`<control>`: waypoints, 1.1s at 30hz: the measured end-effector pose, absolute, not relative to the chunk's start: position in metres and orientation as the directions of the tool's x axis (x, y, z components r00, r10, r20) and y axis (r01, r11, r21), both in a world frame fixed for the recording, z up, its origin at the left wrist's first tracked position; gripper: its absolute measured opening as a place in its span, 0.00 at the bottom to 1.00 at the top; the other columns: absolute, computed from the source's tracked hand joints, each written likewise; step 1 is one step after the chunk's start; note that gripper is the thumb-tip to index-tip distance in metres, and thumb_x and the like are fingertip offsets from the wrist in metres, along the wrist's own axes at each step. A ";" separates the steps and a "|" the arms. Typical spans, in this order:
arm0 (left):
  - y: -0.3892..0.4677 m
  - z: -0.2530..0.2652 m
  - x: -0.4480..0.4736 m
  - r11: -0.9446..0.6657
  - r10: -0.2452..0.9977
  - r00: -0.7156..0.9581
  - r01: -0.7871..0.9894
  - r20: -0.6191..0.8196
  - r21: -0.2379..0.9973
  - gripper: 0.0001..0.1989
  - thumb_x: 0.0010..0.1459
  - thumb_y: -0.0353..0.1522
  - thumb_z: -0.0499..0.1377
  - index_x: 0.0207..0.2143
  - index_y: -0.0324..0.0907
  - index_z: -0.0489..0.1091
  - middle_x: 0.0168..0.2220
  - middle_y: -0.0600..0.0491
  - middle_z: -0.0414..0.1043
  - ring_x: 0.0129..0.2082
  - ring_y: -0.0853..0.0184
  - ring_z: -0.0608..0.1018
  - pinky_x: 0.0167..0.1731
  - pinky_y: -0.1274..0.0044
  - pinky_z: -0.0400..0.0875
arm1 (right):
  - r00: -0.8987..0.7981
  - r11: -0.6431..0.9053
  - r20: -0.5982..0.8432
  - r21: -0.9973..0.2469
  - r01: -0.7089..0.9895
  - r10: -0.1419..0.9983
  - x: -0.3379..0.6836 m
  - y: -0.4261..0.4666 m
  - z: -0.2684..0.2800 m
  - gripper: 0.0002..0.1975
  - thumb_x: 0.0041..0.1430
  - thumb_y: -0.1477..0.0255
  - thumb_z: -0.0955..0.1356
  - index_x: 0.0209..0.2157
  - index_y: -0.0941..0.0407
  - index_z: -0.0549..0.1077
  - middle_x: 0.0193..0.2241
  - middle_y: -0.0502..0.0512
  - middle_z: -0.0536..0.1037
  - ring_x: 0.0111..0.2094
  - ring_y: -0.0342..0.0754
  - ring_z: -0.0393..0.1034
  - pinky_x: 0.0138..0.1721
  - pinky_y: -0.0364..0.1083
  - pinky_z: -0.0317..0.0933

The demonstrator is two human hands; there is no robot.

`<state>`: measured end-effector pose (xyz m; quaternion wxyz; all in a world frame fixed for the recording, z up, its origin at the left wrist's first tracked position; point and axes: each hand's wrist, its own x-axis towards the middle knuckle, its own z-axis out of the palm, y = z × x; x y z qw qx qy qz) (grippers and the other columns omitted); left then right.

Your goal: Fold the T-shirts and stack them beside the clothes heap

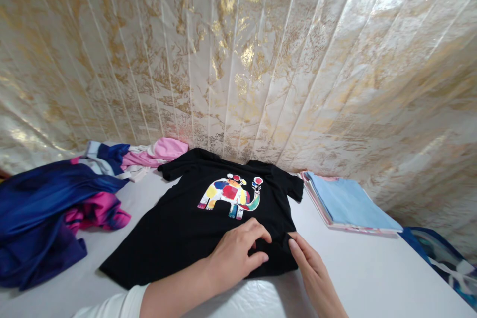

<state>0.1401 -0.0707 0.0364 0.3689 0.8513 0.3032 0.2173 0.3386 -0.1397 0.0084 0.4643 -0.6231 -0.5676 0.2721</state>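
Observation:
A black T-shirt with a colourful elephant print lies front up on the white table, its neckline toward the curtain and both short sleeves spread out. My left hand is over the lower part of the shirt, below the print. Its fingers are bent and the thumb stands apart from them, with no cloth visible between. At the shirt's right side near the hem, my right hand pinches the black fabric between thumb and fingers.
Crumpled blue and pink clothes lie at the left, with a pink garment behind. A folded stack with light blue cloth on top sits at the right. Beyond the table's right edge is a blue-edged bag. A gold-patterned curtain hangs behind.

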 end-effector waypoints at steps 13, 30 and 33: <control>-0.073 0.052 0.171 -0.514 0.744 0.626 0.312 0.234 0.799 0.04 0.55 0.27 0.60 0.31 0.44 0.67 0.32 0.61 0.71 0.34 0.69 0.72 0.37 0.78 0.61 | 0.062 0.261 0.377 -0.741 0.619 0.924 0.352 -0.146 0.017 0.22 0.63 0.62 0.64 0.57 0.49 0.62 0.49 0.55 0.74 0.50 0.49 0.70 0.50 0.44 0.65; -0.098 0.070 0.142 -0.597 0.674 0.731 0.455 0.106 0.661 0.07 0.54 0.28 0.61 0.36 0.46 0.71 0.37 0.58 0.74 0.36 0.66 0.76 0.35 0.79 0.65 | -0.143 0.451 0.497 -0.581 0.678 0.856 0.371 -0.166 0.055 0.06 0.60 0.73 0.67 0.39 0.49 0.67 0.34 0.49 0.73 0.36 0.44 0.71 0.38 0.39 0.65; -0.101 0.067 0.136 -0.635 0.630 0.769 0.433 0.105 0.639 0.05 0.58 0.31 0.59 0.38 0.47 0.73 0.37 0.58 0.75 0.37 0.66 0.77 0.36 0.79 0.67 | -0.177 0.472 0.479 -0.614 0.633 0.860 0.367 -0.166 0.059 0.04 0.60 0.74 0.68 0.34 0.51 0.67 0.34 0.50 0.73 0.36 0.45 0.70 0.38 0.41 0.64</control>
